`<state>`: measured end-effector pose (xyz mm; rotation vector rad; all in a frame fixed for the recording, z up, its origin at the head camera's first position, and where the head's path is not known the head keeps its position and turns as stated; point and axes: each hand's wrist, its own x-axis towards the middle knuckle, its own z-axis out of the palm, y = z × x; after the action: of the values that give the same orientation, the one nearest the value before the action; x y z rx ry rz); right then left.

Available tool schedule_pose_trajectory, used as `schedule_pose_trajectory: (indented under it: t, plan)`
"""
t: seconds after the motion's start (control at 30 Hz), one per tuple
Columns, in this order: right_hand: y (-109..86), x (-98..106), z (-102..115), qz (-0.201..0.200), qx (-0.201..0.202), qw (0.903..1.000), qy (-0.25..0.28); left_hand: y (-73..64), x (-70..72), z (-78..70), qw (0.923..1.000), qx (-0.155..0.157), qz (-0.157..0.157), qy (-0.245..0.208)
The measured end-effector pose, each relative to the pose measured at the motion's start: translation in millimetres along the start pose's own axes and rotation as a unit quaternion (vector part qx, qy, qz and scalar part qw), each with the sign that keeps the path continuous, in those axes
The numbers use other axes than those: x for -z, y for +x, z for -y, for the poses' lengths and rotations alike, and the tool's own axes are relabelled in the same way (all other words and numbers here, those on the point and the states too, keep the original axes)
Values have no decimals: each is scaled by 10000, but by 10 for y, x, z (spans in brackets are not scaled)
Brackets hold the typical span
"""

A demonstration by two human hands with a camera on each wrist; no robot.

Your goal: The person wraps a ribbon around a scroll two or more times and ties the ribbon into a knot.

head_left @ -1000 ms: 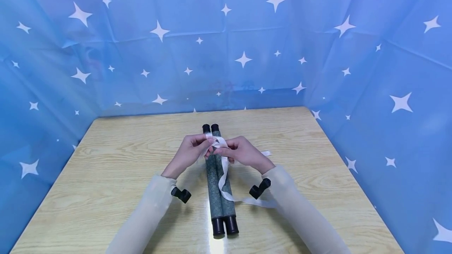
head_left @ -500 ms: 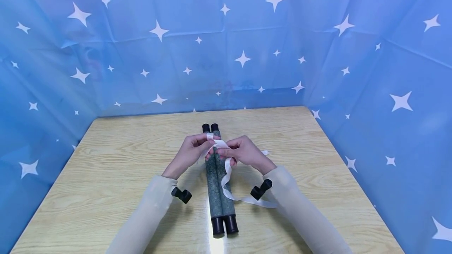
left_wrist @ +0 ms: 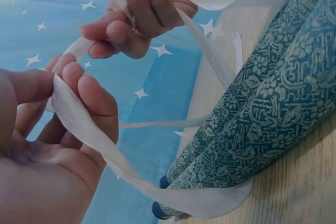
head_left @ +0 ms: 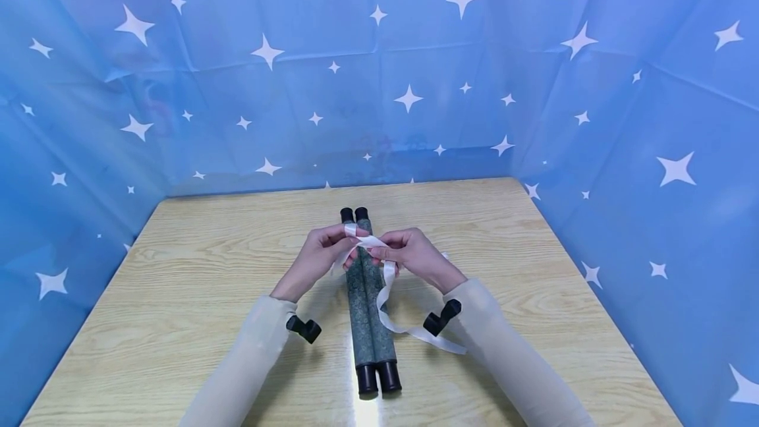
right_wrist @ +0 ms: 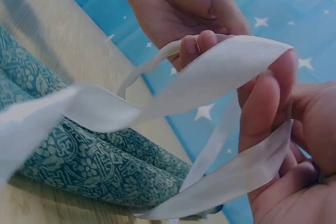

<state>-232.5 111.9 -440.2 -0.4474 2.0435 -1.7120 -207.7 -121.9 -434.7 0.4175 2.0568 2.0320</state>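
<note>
A scroll rolled up from both ends lies lengthwise on the table, in green-blue patterned cloth with black end knobs. White ribbon passes round the rolls near their far end and rises to both hands. My left hand pinches the ribbon between thumb and fingers above the far part of the scroll. Just to its right, my right hand pinches the ribbon too, and a band stretches between the hands. From the right hand a loose tail curls down across the right roll onto the table.
The wooden table carries the scroll near its middle. A blue curtain with white stars hangs behind and at both sides. Black wrist cameras sit on the left cuff and the right cuff.
My right hand has drifted slightly right, and the ribbon between the hands has drawn straighter from a small loop. The hanging tail has shifted right. My left hand has hardly moved.
</note>
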Motion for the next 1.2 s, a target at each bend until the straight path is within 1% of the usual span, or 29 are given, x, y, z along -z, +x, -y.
schedule_pose_trajectory:
  t: [0.1,0.2,0.3,0.4,0.5,0.57,0.67,0.77,0.83,0.93,1.0,1.07,1.2]
  plan:
    - [12,-14,-24,-51,12,9997,257,-1,-3,7,10000,53,-9,25]
    - [25,-31,-47,-79,-8,9994,330,-2,-9,4,9999,95,-11,32]
    - [28,-46,-61,-110,-30,9997,201,-7,-10,6,9999,101,-33,15]
    - [23,-60,-57,-147,-34,9999,53,-9,-7,14,10000,35,-20,12]
    - [12,-60,-44,-101,-36,9999,-104,-12,1,22,10000,31,-14,6]
    - [5,-46,-41,24,-36,9997,-246,-12,6,26,10000,52,-20,23]
    - [-11,-5,-33,303,69,9973,-659,-13,13,25,10000,47,-46,16]
    - [-32,52,-25,634,320,9912,-1120,-19,15,14,10000,-30,-57,1]
    - [-44,82,-26,838,520,9862,-1331,-24,15,3,10000,-71,-64,-18]
    - [-55,105,-38,1057,786,9809,-1430,-31,14,-2,9999,-53,-82,-44]
    - [-56,100,-46,1060,849,9801,-1446,-29,10,5,9999,-32,-79,-58]
    - [-54,85,-59,987,824,9816,-1410,-27,5,15,10000,11,-57,-66]
    - [-44,36,-79,645,479,9895,-1205,-21,-20,25,9999,89,-5,-65]
